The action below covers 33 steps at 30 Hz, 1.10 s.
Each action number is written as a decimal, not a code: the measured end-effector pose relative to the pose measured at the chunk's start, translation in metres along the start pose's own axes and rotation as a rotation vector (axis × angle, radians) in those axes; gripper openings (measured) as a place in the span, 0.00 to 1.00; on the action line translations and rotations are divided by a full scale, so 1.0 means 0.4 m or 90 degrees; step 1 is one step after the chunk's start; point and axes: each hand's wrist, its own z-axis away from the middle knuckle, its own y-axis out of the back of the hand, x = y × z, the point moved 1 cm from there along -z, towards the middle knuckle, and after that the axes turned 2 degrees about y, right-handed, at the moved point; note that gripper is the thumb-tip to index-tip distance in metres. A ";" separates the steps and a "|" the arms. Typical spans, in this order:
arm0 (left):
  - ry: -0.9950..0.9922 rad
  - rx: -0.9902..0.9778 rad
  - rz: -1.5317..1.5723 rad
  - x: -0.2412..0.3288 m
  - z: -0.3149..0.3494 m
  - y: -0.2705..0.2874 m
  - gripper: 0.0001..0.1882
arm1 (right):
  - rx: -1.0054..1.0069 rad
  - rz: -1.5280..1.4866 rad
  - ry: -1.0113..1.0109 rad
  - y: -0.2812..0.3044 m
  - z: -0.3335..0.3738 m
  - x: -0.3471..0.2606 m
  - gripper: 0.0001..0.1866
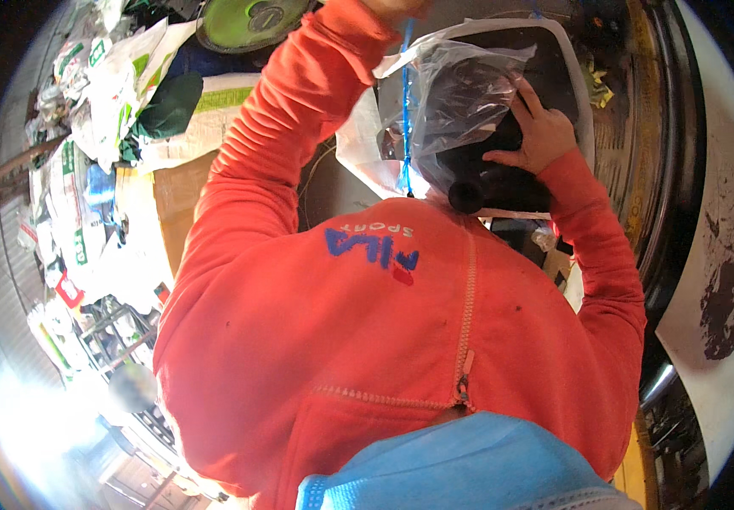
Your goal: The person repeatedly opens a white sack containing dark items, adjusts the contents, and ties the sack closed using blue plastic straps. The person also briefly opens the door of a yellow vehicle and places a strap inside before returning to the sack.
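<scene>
A black, rounded machine part point(477, 174) sits inside a clear plastic bag point(456, 85) in front of my chest. My right hand point(541, 132) lies on the part's right side with fingers spread, gripping it through the bag. A thin blue cord point(405, 110) hangs straight down along the bag's left side. My left arm in an orange sleeve reaches up to the frame's top edge, where my left hand point(394, 7) is mostly cut off and seems closed on the cord's upper end.
A white tray with a dark inside point(578, 76) lies behind the bag. Left are piled white sacks point(107, 93), cardboard point(175, 200) and a green round lid point(248, 21). Right are a curved metal drum point(660, 144) and a stained white panel point(724, 280).
</scene>
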 end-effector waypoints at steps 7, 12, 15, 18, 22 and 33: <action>-0.070 0.077 -0.034 0.000 0.161 -0.089 0.16 | 0.047 -0.003 0.047 -0.007 0.000 -0.009 0.56; -0.142 0.106 -0.127 -0.027 0.262 -0.131 0.15 | 0.008 -0.003 0.046 -0.011 -0.007 -0.017 0.57; -0.221 0.122 -0.110 -0.067 0.259 -0.149 0.13 | 0.005 0.012 0.065 -0.010 -0.015 -0.023 0.56; -0.263 0.168 -0.046 -0.087 0.233 -0.181 0.11 | 0.008 0.019 0.114 -0.011 -0.009 -0.018 0.54; -0.278 0.202 -0.038 -0.088 0.233 -0.211 0.12 | 0.014 0.054 0.121 -0.017 -0.001 -0.006 0.52; -0.252 0.182 0.187 -0.114 0.288 -0.215 0.13 | 0.055 0.016 0.205 -0.010 -0.087 0.001 0.50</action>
